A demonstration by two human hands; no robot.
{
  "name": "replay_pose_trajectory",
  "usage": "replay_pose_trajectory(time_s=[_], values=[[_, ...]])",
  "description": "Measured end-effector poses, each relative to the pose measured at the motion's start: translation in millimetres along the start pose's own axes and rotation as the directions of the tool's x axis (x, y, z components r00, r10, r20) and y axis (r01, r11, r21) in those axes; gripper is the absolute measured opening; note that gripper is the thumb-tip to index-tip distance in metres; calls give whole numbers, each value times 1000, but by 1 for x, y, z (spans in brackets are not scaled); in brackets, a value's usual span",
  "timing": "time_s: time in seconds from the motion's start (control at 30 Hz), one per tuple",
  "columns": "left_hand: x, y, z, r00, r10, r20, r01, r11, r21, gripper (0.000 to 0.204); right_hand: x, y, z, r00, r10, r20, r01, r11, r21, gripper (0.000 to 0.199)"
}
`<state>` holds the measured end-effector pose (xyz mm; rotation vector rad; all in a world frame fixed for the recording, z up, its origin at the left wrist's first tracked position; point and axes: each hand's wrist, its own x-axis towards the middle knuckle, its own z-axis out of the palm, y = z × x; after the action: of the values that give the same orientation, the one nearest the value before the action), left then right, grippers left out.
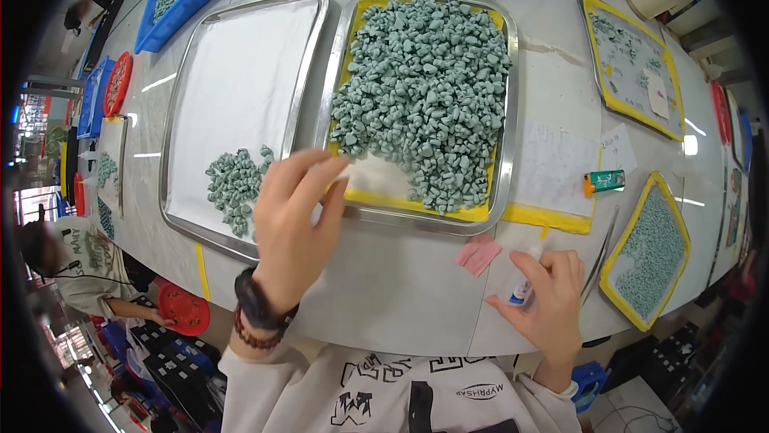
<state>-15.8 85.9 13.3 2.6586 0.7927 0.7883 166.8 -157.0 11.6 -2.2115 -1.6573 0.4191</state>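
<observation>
My left hand, with a black watch on its wrist, is over the gap between two metal trays. Its thumb and fingertips come together in a pinch at the near left rim of the filled tray; anything between them is too small to name. That filled tray, lined in yellow, holds a thick spread of grey-green stone-like pieces. In the white-lined tray on the left, a small pile of similar pieces lies partly behind my left hand. My right hand grips a small white-and-blue bottle between thumb and fingers.
A pink cloth scrap and a green-orange lighter lie on the table near my right hand. Further right are tweezers and two yellow-edged trays. Blue bins stand at the far side. At left, a person holds a red tray.
</observation>
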Motion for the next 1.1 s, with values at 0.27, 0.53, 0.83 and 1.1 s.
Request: replay_pose_trajectory(time_s=[0.27,0.53,0.83,1.1], values=[[10,-3,20,987,-65,145,35,978,203,24,-34,6,21,848,95,-521,174,879,443,59],[-21,58,-3,697,-25,717,700,-193,-687,26,-6,-23,17,714,167,-680,468,609,641,60],[-41,62,27,512,68,856,794,-419,-441,24,15,-26,28,854,-18,-520,449,530,719,61],[-48,63,29,645,-3,764,725,-314,-613,28,17,-25,26,903,-90,-420,392,570,722,54]])
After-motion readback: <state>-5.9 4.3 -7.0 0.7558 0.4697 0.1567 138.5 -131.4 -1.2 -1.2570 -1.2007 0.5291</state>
